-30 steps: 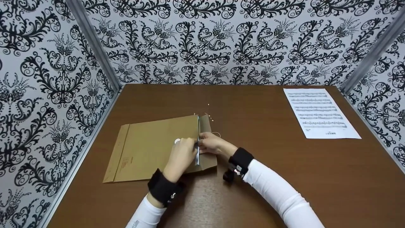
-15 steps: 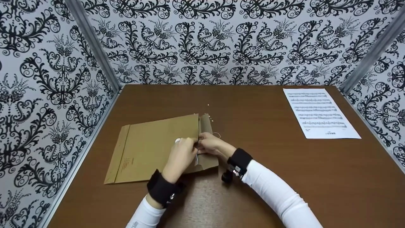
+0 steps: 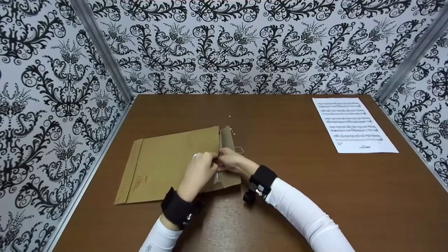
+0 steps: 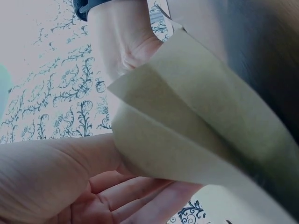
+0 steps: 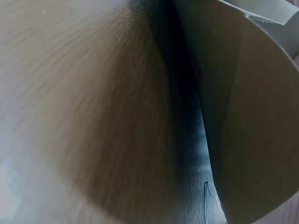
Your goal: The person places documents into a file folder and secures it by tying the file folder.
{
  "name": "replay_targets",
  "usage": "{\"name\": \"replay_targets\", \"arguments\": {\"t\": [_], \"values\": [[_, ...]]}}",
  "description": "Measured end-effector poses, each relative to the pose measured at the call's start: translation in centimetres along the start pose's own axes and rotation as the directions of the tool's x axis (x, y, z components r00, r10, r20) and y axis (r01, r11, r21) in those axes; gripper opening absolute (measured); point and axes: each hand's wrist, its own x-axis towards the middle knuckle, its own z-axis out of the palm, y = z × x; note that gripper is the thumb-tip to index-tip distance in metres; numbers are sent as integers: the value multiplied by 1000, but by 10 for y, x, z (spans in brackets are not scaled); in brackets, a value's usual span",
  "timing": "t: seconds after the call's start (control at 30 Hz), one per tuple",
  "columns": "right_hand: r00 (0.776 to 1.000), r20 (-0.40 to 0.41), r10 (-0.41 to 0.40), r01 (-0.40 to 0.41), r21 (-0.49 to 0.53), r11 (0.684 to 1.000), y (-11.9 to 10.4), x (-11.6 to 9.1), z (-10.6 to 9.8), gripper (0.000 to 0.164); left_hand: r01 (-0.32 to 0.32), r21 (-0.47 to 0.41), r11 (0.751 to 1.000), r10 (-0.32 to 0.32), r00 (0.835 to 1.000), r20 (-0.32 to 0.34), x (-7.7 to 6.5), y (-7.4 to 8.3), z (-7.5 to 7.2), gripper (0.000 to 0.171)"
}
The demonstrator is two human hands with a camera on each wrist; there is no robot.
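A large brown paper envelope [image 3: 171, 157] lies aslant on the table, its mouth and folded-out flap [image 3: 227, 138] toward the right. My left hand [image 3: 197, 171] grips the upper panel at the mouth, partly covering a white round button [image 3: 195, 155]. Right at the opening is my right hand [image 3: 232, 159], its thumb and fingertips reaching in beside the left fingers; I cannot tell whether they pinch anything. A pale sliver of contents [image 3: 218, 175] shows low in the mouth. In the left wrist view, the creased brown paper [image 4: 173, 102] hides much of both hands.
A sheet of printed music [image 3: 355, 124] lies at the table's back right. A thin string [image 3: 239, 149] loops out beside the flap, and small pale bits [image 3: 233, 132] lie behind it. Patterned walls [image 3: 224, 45] close in the back and both sides.
The pale contents' edge, which stood along the whole mouth a second ago, has gone leftward into the envelope, leaving a small sliver. Both hands stay at the mouth with only slight shifts.
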Motion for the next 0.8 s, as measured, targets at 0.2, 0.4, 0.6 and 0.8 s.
{"name": "replay_targets", "arguments": {"t": [0.2,0.4,0.6,0.8], "values": [[1000,29,-10,10,9,1000,1,-2,-1,31,8,16,1000,-9,1000,22,2,-1,2,20],[999,41,-14,13,16,1000,2,-4,-4,35,38,-2,999,-38,997,69,2,2,1,27],[999,50,5,-6,5,1000,2,-7,-12,39,28,-3,1000,-28,995,91,2,0,2,26],[999,47,9,-10,29,1000,1,-11,-26,43,10,59,998,-14,997,75,2,-2,6,16]]}}
